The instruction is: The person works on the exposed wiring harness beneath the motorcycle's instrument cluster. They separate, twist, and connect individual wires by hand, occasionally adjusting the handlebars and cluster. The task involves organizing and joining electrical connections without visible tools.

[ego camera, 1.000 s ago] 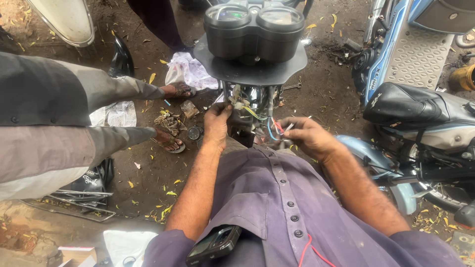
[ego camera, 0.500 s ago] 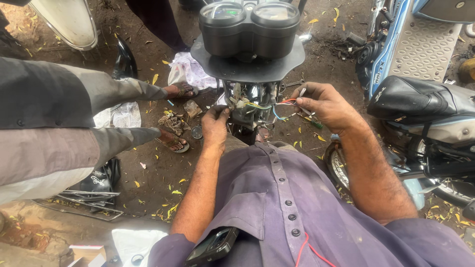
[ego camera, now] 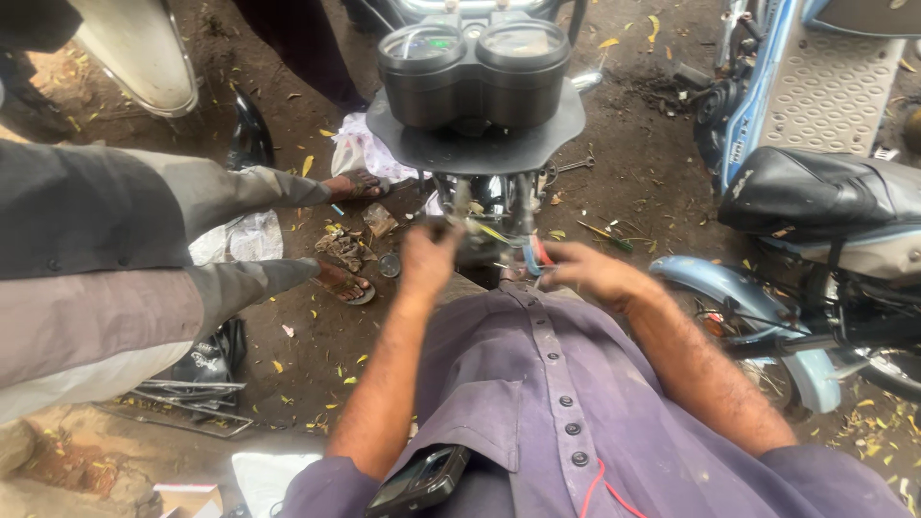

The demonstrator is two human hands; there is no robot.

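Under the black twin-dial instrument cluster (ego camera: 475, 72) on its dark flat plate, we saw the bundle of coloured wires (ego camera: 523, 251) at the motorcycle's steering head. Our left hand (ego camera: 427, 261) was curled close beside it; what it held, we could not tell. Our right hand (ego camera: 590, 273) pinched the red and blue wires.

1. We note the instrument cluster (ego camera: 475, 72): black plastic housing, glossy lenses, on a matt black plate.
2. Scooter seat (ego camera: 825, 192): smooth black vinyl, slight sheen.
3. Shirt (ego camera: 537, 403): matt purple woven cloth.
4. Ground (ego camera: 633, 192): rough, damp dirt.
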